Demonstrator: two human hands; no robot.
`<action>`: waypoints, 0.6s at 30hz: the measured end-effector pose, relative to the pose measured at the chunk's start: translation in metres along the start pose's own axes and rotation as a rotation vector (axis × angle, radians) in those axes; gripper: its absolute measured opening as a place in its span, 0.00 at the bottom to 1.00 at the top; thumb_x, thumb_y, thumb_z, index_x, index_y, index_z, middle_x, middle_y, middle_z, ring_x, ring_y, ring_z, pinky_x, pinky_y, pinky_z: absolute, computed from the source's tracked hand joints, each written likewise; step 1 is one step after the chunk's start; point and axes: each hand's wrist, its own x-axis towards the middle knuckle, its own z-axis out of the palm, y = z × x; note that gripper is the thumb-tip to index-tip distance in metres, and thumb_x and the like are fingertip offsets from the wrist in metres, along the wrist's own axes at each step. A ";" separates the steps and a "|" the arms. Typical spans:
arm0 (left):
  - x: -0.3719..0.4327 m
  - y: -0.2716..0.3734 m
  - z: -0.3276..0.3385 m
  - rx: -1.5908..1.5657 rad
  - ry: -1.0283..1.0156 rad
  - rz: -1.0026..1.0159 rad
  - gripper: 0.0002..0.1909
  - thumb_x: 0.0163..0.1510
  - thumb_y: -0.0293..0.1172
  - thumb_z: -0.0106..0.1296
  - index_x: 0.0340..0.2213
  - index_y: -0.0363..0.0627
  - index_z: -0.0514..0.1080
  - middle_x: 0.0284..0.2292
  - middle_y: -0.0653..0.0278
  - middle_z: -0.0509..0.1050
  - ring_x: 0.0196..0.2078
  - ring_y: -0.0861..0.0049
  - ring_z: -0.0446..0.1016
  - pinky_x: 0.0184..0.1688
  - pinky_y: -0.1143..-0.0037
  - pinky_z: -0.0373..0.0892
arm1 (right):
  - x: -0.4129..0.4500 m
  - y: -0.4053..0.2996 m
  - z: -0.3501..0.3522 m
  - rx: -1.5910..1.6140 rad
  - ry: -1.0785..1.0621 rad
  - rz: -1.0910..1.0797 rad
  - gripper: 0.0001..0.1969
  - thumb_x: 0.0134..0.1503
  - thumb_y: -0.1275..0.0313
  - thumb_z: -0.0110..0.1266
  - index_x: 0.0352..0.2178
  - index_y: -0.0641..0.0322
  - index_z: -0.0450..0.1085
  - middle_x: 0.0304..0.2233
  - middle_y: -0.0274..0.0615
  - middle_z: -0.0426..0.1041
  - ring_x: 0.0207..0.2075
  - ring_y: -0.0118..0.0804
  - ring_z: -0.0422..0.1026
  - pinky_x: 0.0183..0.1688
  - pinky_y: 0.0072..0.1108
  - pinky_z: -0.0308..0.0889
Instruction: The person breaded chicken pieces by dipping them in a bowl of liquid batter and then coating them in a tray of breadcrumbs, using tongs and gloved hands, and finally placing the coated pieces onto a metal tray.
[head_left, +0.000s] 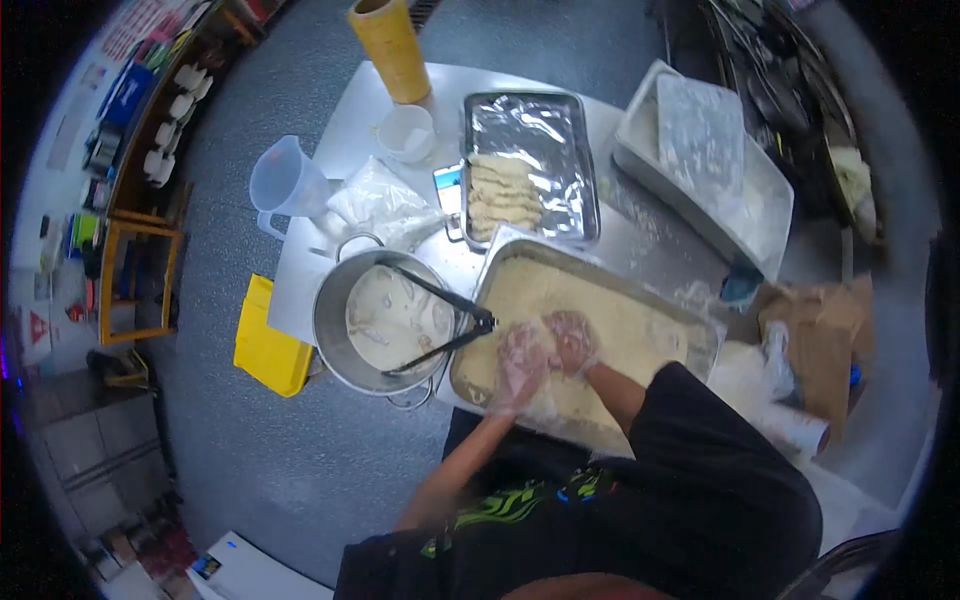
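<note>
My left hand (523, 367) and my right hand (571, 341), both in clear plastic gloves, are close together in a deep metal pan (697, 326) of pale breadcrumbs (630, 307). Crumbs coat the gloves. Whether anything is held beneath the fingers is hidden. To the left stands a steel pot (330, 337) of creamy batter (401, 311) with pieces lying in it. Black tongs (465, 304) rest over its right rim, with their arms spread over the batter. Behind the pan, a row of breaded pieces (506, 195) lies on a lined metal tray (532, 120).
A plastic measuring jug (285, 180), a plastic bag (382, 199), a clear tub (406, 135) and a yellow cylinder (390, 52) stand on the steel table (307, 277). At right are a large metal pan (690, 202) and cardboard (810, 345). A yellow bin lid (274, 337) sits below the left edge.
</note>
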 end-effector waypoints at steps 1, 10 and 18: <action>-0.006 0.001 0.018 0.064 0.009 -0.034 0.27 0.47 0.35 0.43 0.48 0.36 0.57 0.50 0.49 0.57 0.53 0.55 0.54 0.51 0.61 0.54 | 0.006 -0.003 0.002 -0.087 0.011 -0.038 0.37 0.41 0.53 0.49 0.52 0.59 0.52 0.53 0.52 0.53 0.56 0.50 0.48 0.57 0.37 0.39; 0.055 -0.018 0.107 -0.259 -0.239 0.036 0.30 0.45 0.46 0.46 0.46 0.38 0.60 0.44 0.50 0.64 0.44 0.59 0.65 0.45 0.62 0.61 | -0.029 0.019 -0.032 0.014 0.753 0.327 0.23 0.51 0.63 0.46 0.47 0.61 0.58 0.47 0.49 0.60 0.51 0.46 0.56 0.54 0.30 0.50; 0.106 0.020 0.033 -0.175 -0.825 0.132 0.30 0.35 0.57 0.53 0.32 0.42 0.72 0.29 0.52 0.73 0.31 0.61 0.73 0.33 0.69 0.68 | -0.125 0.049 -0.062 0.658 1.123 0.437 0.16 0.53 0.69 0.45 0.42 0.63 0.63 0.41 0.41 0.66 0.41 0.32 0.65 0.45 0.22 0.58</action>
